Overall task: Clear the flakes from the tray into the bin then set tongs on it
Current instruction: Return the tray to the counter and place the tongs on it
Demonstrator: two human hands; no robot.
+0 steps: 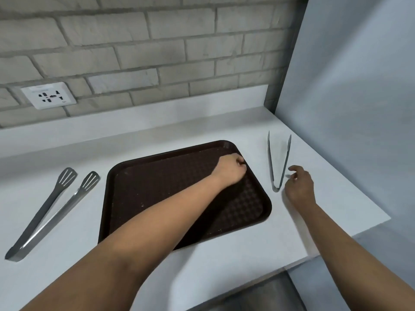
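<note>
Still a few pale flakes (pixel 142 205) on the brown tray (pixel 139 176).

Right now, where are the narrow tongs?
In the head view, the narrow tongs lie on the white counter right of the brown tray, just beyond the right hand.

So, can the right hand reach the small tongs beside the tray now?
Probably yes. The right hand hovers open just right of the small tongs, with only bare counter between them.

tray (pixel 157 191) centre on counter (pixel 224 254) | slotted tongs (pixel 51 209) left | narrow tongs (pixel 278 162) right
</note>
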